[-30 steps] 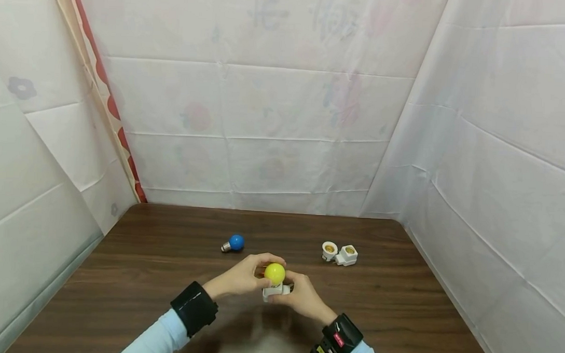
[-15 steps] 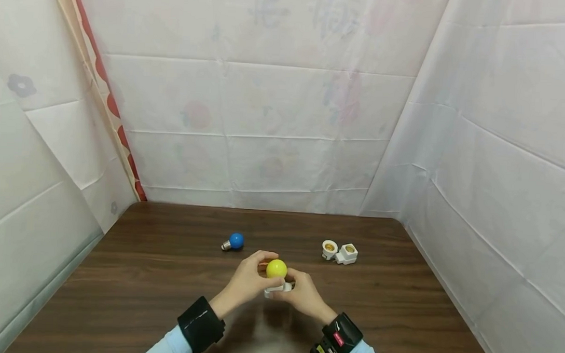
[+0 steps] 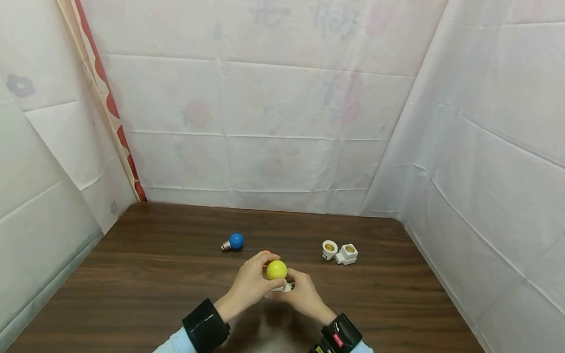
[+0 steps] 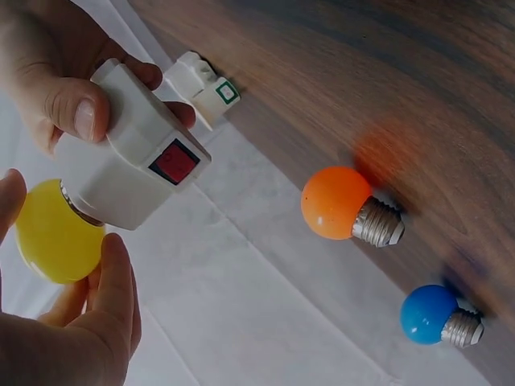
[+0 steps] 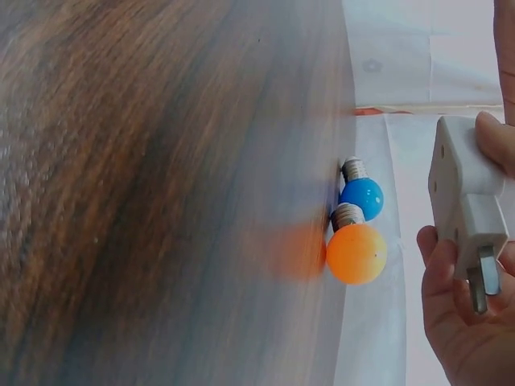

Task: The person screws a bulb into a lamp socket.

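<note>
left hand (image 3: 249,284) cups the round yellow bulb (image 3: 276,270) seated in a white plastic plug-in socket (image 4: 133,157), which the right hand (image 3: 301,295) grips, above the brown wooden table's (image 3: 143,275) middle.

A blue bulb (image 3: 235,241) lies on the wooden table (image 3: 143,275) at ten o'clock; an orange bulb (image 4: 336,203) beside it; two white sockets (image 3: 339,252) at two o'clock.

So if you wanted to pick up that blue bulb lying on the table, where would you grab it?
Probably by the round blue globe of the blue bulb, coming from above. It lies on its side on the table with its narrow metal screw base pointing left, and the globe is the wider part.
</note>
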### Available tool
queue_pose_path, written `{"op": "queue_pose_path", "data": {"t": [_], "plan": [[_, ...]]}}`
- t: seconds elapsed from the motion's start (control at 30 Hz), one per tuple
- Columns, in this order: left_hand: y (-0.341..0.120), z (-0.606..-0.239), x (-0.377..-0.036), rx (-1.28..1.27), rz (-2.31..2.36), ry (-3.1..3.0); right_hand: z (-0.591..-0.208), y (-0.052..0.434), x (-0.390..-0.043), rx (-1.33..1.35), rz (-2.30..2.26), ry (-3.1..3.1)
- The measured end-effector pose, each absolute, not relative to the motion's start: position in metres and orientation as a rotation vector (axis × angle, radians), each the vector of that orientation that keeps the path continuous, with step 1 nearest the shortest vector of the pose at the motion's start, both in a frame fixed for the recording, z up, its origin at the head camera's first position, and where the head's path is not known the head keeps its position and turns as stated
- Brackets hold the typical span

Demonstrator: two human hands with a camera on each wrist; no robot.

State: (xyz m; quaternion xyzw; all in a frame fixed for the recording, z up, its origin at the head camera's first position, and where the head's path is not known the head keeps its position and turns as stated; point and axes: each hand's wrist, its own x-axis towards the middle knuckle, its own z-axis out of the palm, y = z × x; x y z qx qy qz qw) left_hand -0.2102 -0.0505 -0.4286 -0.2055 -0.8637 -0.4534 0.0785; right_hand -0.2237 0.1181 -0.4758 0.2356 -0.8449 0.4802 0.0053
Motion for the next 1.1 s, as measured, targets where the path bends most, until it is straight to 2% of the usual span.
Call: {"op": "queue_pose_path", "data": {"t": [0.53, 0.8, 1.1], "plan": [[-0.081, -0.426, -0.226, -1.091, -1.697, -2.659, -0.467, 0.114, -0.221, 0.853, 1.564, -2.703], [-0.086, -0.424, -0.229, -1.169, -1.746, -2.681, -0.460, 0.110, -0.217, 0.880, 1.595, -2.726], [-0.085, -0.425, -0.226, -1.090, -1.790, -2.600, -0.471, 0.110, -0.225, 0.865, 1.574, -2.702]]}}
